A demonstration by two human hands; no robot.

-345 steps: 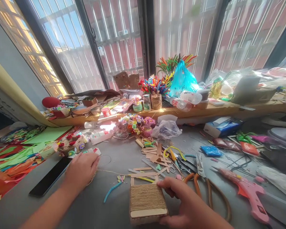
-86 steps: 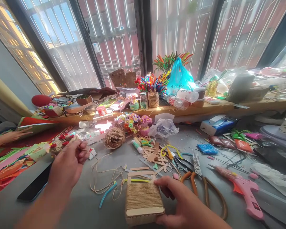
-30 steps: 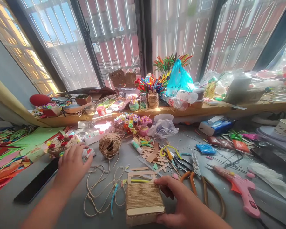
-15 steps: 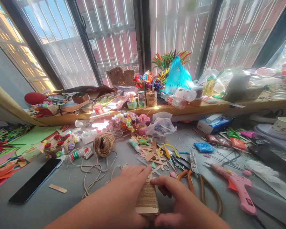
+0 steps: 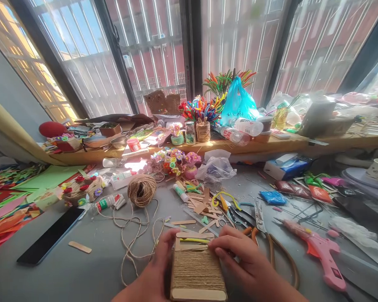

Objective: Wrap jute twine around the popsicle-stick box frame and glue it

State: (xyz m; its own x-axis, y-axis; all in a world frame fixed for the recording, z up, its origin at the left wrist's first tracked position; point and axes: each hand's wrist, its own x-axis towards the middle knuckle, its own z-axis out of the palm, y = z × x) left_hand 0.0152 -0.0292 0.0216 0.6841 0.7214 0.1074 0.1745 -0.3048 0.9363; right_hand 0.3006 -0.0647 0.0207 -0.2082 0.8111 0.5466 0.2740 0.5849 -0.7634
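Note:
A small craft-stick box (image 5: 198, 268), wrapped in rows of jute twine, stands low in the middle between my hands. My left hand (image 5: 160, 268) is closed around its left side, the fingertips at the upper left corner. At the upper right corner, my right hand (image 5: 242, 253) pinches a strand of twine that crosses the open part of the frame. A ball of jute twine (image 5: 141, 191) lies further back on the table, its loose loops trailing toward the box. Part of the box's sides is hidden by my fingers.
A phone (image 5: 50, 237) and a loose craft stick (image 5: 80, 247) lie at left. Behind the box are scattered craft sticks (image 5: 201, 203) and a glue stick (image 5: 180, 193). Large scissors (image 5: 261, 222) and a pink glue gun (image 5: 316, 245) lie at right. Flower crafts (image 5: 173, 161) stand further back.
My left hand has come from the phone side to the box, crossed over it, and now grips its left side. My right hand has shifted from holding the box to pinching twine at its top corner.

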